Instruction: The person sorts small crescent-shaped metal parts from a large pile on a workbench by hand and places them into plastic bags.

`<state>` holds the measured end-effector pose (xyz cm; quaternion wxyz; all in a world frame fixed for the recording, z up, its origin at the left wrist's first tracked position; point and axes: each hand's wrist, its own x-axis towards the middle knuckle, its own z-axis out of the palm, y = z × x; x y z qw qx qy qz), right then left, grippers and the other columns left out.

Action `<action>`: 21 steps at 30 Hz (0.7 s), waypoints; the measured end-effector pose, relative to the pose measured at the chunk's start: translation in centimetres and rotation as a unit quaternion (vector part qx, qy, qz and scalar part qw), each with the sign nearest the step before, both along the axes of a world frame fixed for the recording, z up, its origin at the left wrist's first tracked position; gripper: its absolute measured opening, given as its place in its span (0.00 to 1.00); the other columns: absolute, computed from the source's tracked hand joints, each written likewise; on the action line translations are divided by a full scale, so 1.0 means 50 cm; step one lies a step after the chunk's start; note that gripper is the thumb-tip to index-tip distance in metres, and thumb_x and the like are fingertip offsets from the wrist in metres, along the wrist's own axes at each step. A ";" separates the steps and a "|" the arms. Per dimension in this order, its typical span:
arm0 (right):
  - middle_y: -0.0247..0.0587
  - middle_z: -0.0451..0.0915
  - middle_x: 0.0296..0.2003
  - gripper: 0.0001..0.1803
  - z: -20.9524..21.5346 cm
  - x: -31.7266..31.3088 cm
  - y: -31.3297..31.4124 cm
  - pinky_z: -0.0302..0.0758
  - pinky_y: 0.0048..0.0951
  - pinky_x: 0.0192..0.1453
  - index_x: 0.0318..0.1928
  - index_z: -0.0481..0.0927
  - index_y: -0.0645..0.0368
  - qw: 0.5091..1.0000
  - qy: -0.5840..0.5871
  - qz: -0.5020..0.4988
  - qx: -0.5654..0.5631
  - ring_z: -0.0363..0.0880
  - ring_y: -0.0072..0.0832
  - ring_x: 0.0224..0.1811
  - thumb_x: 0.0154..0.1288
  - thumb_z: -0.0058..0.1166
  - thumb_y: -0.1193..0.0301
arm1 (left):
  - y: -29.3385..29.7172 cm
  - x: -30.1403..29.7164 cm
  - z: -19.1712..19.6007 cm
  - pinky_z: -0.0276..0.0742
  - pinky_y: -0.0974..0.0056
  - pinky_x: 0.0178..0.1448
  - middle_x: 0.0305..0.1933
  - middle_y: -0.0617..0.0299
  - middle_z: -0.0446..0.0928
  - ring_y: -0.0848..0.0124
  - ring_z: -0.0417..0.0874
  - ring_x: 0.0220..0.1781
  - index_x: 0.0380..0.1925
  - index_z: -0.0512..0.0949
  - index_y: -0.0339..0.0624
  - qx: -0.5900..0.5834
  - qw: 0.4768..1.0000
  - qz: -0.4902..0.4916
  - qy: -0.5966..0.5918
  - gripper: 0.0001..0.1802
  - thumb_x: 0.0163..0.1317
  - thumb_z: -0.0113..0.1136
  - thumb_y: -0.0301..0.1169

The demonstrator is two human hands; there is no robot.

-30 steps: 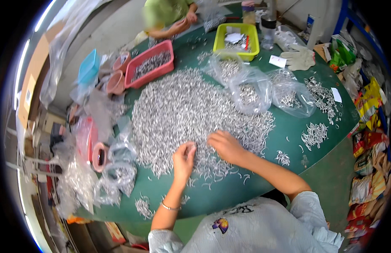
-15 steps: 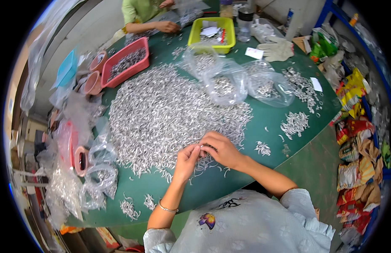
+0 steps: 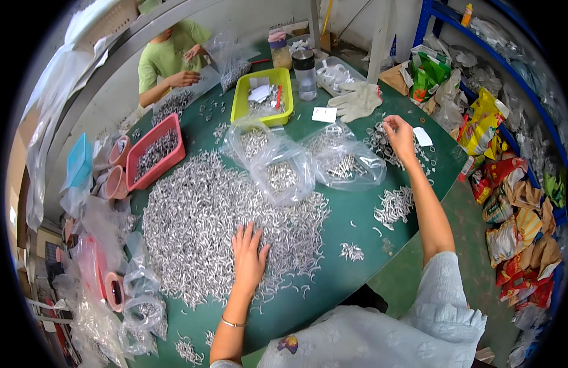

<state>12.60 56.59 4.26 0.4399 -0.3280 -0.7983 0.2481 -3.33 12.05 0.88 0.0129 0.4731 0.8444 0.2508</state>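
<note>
My left hand [image 3: 249, 259] lies open, palm down and fingers spread, on the near side of a wide heap of small curved silvery metal pieces [image 3: 195, 227]. Farther off to the right, my right hand [image 3: 401, 138] is over a pile of small ring-like metal pieces [image 3: 378, 147]. Its fingertips are drawn together at the pile, and whatever they pinch is too small to make out. Just left of that hand, an open clear plastic bag [image 3: 363, 178] holds more metal pieces. A smaller pile of curved pieces [image 3: 395, 207] lies below my right forearm's left side.
Beyond the heap stand a pink tray [image 3: 181, 142], a yellow tray [image 3: 290, 92], a lidded bottle [image 3: 306, 80] and a work glove [image 3: 358, 101]. Plastic bags [image 3: 91, 294] crowd the left edge. Across the green table [image 3: 333, 270] another person [image 3: 173, 58] handles pieces. A blue shelf [image 3: 510, 24] stands right.
My hands, together at the heap's near edge before, are now apart. The left has spread out on the heap; the right has reached far right to the ring pile. The view has shifted.
</note>
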 end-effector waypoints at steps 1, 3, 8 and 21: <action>0.45 0.82 0.29 0.06 -0.018 -0.007 0.059 0.76 0.31 0.38 0.35 0.79 0.65 0.999 -0.019 -0.016 -0.035 0.81 0.32 0.32 0.55 0.59 0.77 | 0.007 -0.004 -0.005 0.46 0.41 0.72 0.69 0.51 0.60 0.45 0.55 0.71 0.55 0.72 0.41 -0.009 1.000 -0.002 -0.002 0.23 0.58 0.60 0.31; 0.47 0.82 0.29 0.06 -0.044 -0.019 0.128 0.76 0.33 0.40 0.35 0.80 0.64 0.993 -0.095 -0.070 -0.006 0.82 0.36 0.32 0.55 0.58 0.78 | 0.010 -0.006 -0.014 0.46 0.40 0.72 0.69 0.51 0.59 0.47 0.57 0.70 0.56 0.71 0.42 -0.037 0.999 -0.004 0.017 0.24 0.58 0.60 0.33; 0.50 0.82 0.31 0.06 -0.103 -0.037 0.235 0.76 0.41 0.43 0.33 0.81 0.61 0.965 -0.231 -0.125 0.017 0.81 0.45 0.38 0.52 0.58 0.78 | 0.013 0.003 -0.005 0.47 0.39 0.71 0.70 0.52 0.57 0.51 0.59 0.69 0.57 0.70 0.42 -0.085 0.996 0.003 0.028 0.25 0.58 0.60 0.33; 0.50 0.77 0.39 0.11 0.064 -0.089 0.023 0.73 0.44 0.47 0.39 0.79 0.62 0.958 -0.196 -0.011 0.211 0.76 0.46 0.44 0.54 0.58 0.74 | 0.020 0.003 -0.012 0.52 0.39 0.69 0.70 0.49 0.55 0.52 0.61 0.68 0.59 0.66 0.44 -0.106 0.993 -0.004 0.052 0.30 0.56 0.61 0.34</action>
